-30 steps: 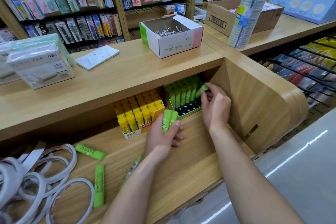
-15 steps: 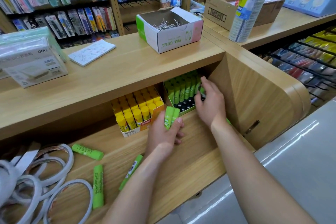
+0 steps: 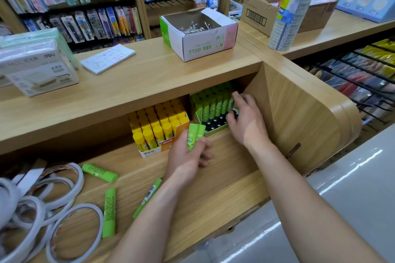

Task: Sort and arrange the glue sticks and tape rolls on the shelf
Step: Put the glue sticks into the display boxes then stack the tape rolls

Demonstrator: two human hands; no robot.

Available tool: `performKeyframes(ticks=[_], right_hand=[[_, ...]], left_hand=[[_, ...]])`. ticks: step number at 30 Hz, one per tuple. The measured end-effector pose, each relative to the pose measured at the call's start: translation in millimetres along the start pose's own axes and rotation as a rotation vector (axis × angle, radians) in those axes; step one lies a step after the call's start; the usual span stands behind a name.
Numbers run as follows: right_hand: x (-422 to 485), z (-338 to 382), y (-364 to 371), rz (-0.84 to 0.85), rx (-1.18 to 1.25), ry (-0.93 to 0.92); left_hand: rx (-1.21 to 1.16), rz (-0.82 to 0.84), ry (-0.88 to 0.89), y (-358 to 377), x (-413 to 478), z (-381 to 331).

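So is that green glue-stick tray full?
Not full. The green tray has glue sticks standing in back, but empty dark holes across its front rows.

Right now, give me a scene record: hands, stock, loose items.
left hand: grips two green glue sticks
right hand: fingers curled at green stick tray, grasp unclear
yellow glue box: left of the tray, sticks upright
loose green sticks: three lying on the shelf
tape rolls: piled at shelf's left end
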State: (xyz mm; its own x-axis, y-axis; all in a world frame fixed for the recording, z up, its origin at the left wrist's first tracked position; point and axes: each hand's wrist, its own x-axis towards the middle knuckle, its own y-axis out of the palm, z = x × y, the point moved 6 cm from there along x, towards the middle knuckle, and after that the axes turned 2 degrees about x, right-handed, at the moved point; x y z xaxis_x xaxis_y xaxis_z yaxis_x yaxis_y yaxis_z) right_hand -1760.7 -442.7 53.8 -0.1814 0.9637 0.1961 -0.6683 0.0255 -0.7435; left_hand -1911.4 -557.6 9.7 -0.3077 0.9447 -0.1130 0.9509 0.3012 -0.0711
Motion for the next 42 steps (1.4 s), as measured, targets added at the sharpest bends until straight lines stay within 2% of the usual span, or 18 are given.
performKeyframes(ticks=[2, 7, 13, 22, 24, 27, 32, 37, 42], right_hand=[[-6, 1, 0, 0.03, 0.017, -0.009], [-26, 4, -13, -0.091, 0.039, -0.057], [-34, -9, 0, 0.02, 0.099, 0.011], [-25, -8, 0, 0.168, 0.16, -0.042], [-28, -4, -8, 0.134, 0.165, -0.049], [-42, 9, -24, 0.066, 0.242, -0.159], [-66, 25, -19, 0.257, 0.481, -0.226], [-62, 19, -19, 0.243, 0.563, -0.156], [-61, 25, -19, 0.238, 0.544, -0.184]], left_hand=[[-0.049, 0.01, -0.018, -1, -1, 1], [-0.041, -0.004, -0.008, -1, -5, -3], [-0.068, -0.031, -0.024, -2, -8, -11], [0.009, -0.019, -0.012, -10, -23, -10], [0.042, -0.012, -0.011, -9, -26, -8], [0.06, 0.012, -0.012, -2, -26, -7], [0.041, 0.041, -0.015, 13, -24, -10], [0.032, 0.091, 0.022, 18, -25, -15], [0.012, 0.088, 0.011, 13, -22, -10]])
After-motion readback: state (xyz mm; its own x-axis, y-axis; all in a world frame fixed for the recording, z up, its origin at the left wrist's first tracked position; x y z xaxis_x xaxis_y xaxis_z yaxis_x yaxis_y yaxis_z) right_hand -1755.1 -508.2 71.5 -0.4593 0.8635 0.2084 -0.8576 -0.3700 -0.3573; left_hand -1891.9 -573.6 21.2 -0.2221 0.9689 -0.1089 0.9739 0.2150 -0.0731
